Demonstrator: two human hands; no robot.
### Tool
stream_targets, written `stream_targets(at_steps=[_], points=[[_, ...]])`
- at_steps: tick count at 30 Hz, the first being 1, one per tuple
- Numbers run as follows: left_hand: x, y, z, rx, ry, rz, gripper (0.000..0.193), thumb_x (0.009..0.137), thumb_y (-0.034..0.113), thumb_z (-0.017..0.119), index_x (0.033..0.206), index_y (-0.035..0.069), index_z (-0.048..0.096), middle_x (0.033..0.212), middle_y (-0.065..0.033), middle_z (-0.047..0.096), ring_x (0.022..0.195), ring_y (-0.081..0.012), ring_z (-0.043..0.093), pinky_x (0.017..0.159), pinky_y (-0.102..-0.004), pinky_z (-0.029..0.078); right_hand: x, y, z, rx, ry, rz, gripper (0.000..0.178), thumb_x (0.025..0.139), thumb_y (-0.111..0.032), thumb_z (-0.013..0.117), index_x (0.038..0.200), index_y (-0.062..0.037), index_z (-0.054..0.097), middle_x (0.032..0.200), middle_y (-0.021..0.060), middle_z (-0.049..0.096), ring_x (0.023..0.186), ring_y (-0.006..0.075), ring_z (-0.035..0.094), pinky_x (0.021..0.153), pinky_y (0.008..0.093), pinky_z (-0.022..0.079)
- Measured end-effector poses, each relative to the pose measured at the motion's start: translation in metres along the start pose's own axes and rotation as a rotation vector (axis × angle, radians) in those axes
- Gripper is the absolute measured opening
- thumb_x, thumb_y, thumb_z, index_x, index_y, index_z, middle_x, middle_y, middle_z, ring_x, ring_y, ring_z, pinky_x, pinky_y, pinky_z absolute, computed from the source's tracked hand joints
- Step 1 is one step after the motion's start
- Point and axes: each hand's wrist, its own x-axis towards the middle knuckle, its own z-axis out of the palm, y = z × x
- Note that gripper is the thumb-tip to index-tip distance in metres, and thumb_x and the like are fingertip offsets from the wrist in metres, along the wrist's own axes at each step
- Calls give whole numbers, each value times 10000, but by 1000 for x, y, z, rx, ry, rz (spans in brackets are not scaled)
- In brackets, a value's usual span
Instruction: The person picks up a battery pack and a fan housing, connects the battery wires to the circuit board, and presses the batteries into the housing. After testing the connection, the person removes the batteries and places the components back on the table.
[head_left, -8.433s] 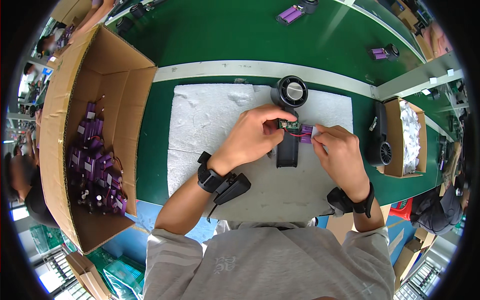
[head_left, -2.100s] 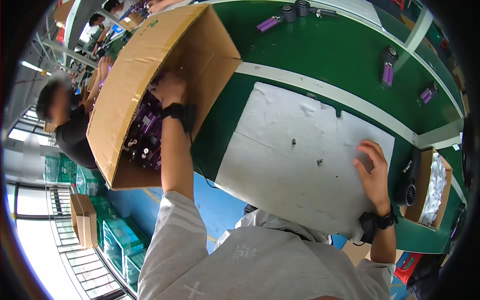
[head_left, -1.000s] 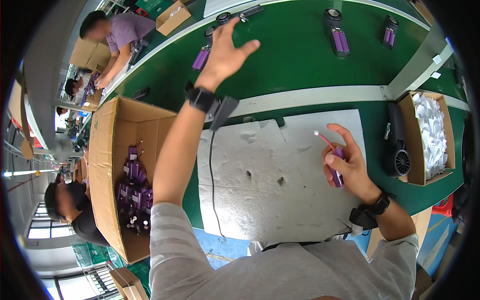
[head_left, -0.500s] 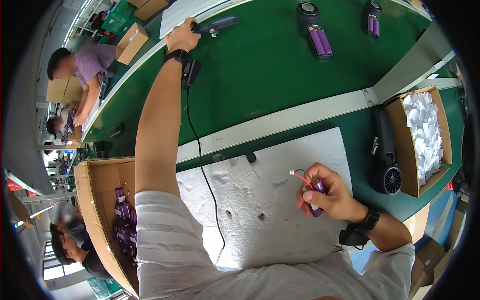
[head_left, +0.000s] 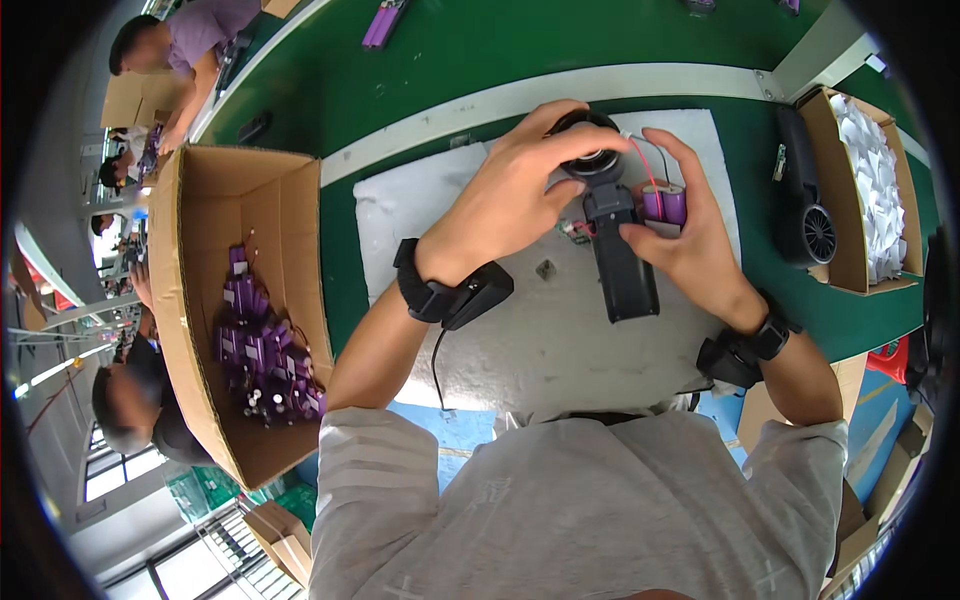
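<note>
Over a white foam sheet [head_left: 480, 360], my left hand [head_left: 510, 195] grips the round head of a black handheld device [head_left: 625, 265]. Its fingers curve over the head, and the handle points toward me. A small circuit board [head_left: 577, 232] with thin wires sticks out at the left of the handle. Just right of the handle, my right hand [head_left: 705, 240] is closed around a purple battery pack [head_left: 664, 206]. Red and black wires run up from the pack toward my left fingertips. My right thumb reaches to the handle's edge; whether it presses on it I cannot tell.
At left stands a cardboard box [head_left: 172, 300] holding several purple battery packs [head_left: 262, 345]. On the right lie another black device with a round grille [head_left: 803, 235] and a box of white paper pieces [head_left: 870, 190]. A metal rail [head_left: 520, 92] crosses beyond the foam. Co-workers sit at left.
My left hand has come back from the far bench, bringing the black device over the foam. My right hand, still holding the battery pack, has moved up beside it. The view has shifted.
</note>
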Motion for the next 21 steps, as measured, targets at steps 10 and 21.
stream_targets(at_steps=[10, 21], points=[[-46, 0, 18, -151, -25, -335, 233, 782, 82, 742, 984, 40, 634, 909, -96, 673, 825, -205, 648, 754, -308, 510, -4, -6, 13, -496, 153, -68, 503, 751, 38, 725, 1200, -64, 522, 934, 124, 637, 769, 199, 623, 694, 274, 507], [-51, -9, 40, -357, 138, -174, 278, 749, -16, 741, 1008, 50, 664, 915, -87, 687, 802, -211, 671, 686, -309, 542, -2, 3, 13, -600, 26, -473, 304, 704, 61, 776, 945, -7, 603, 859, 94, 609, 709, 188, 587, 625, 270, 479]])
